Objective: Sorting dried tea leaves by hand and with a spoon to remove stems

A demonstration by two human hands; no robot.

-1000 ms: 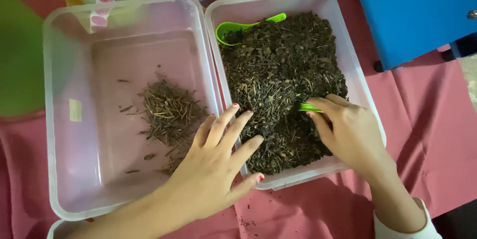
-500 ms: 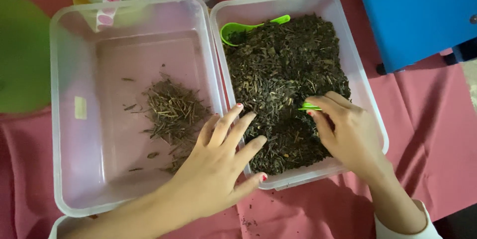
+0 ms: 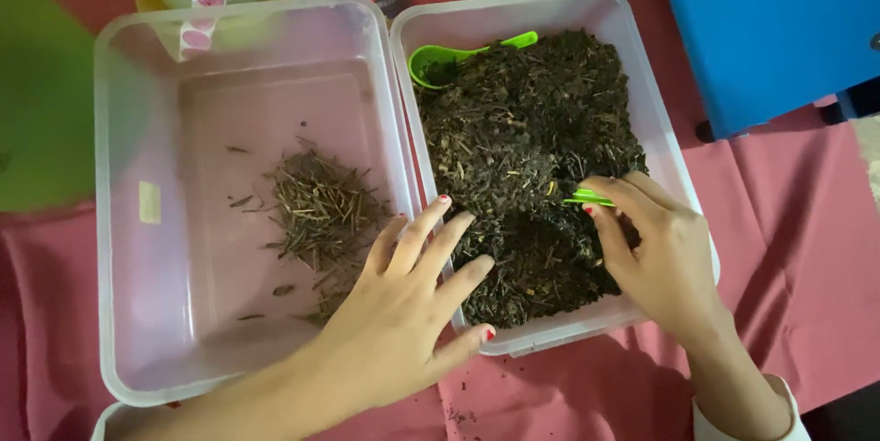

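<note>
left hand (image 3: 394,331) splayed flat, holding nothing, across the shared rims of 2 clear tubs | right hand (image 3: 665,253) pinching 1 green tweezers (image 3: 587,197) over dark mix in right tub (image 3: 674,152) | left tub (image 3: 115,221): 1 sorted twig pile (image 3: 316,207) | far end of right tub: 1 green scoop (image 3: 449,53)

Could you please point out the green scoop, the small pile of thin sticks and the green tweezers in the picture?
green scoop (image 3: 431,63): head view, on its bowl.
pile of thin sticks (image 3: 316,207): head view, on its middle.
green tweezers (image 3: 587,198): head view, on the tips showing past the right hand (image 3: 665,262).
</note>
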